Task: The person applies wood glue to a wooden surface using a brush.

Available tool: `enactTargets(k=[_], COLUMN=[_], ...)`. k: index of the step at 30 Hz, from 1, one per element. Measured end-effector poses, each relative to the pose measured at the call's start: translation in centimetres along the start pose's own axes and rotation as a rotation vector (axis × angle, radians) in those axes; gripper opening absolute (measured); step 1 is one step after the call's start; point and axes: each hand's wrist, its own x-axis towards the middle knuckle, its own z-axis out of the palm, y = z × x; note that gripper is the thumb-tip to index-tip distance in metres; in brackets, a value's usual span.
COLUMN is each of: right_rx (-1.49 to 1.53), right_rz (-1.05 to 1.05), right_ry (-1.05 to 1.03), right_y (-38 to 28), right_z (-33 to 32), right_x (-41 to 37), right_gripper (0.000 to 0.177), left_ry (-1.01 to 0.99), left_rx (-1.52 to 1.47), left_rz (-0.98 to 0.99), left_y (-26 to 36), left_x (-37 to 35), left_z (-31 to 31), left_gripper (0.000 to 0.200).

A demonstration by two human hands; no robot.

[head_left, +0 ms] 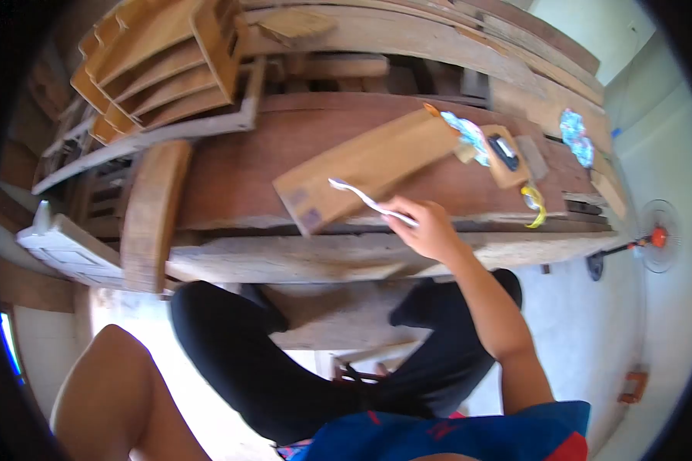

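Note:
My right hand [423, 229] is closed around the handle of a white toothbrush [373, 203]. The toothbrush points up and left, and its head overlaps a light brown wooden board [369, 165] in this view. That board lies slantwise across the reddish-brown bench top [231, 173], with dark square marks at its near left end. At the lower left my bent left arm shows, but the left hand is out of view.
A wooden tray organizer [165, 69] stands at the back left. Nearer lies a thick wooden block [155, 215]. On the right are a patterned cloth [469, 137], a dark object [504, 152] on a wooden piece and a yellow tape roll [533, 206]. A fan [658, 237] stands beyond.

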Motion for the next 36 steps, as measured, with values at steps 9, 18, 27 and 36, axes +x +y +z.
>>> enactTargets(k=[9,18,27,36], right_rx=[-0.359,-0.23,-0.409,-0.344], right_rz=[0.097,0.27,0.092,-0.022], right_ry=[0.207,0.069,0.121,0.099], right_y=[0.2,0.2,-0.2,-2.8], right_z=[-2.8,-2.7,-0.5,2.0], right_x=[0.6,0.7,0.9,0.8], right_gripper=[0.013,0.009,0.009,0.011], left_ry=[-0.039,-0.097,-0.668,-0.695], left_rx=[-0.035,-0.015,0.246,0.162], left_rz=[-0.004,-0.825,-1.02,-1.132], left_y=[0.0,-7.3,-8.4,-8.8], left_x=[0.0,-11.0,-21.0,-21.3], left_z=[2.6,9.1,17.7,17.3], left_gripper=[0.05,0.058,0.096,0.104])
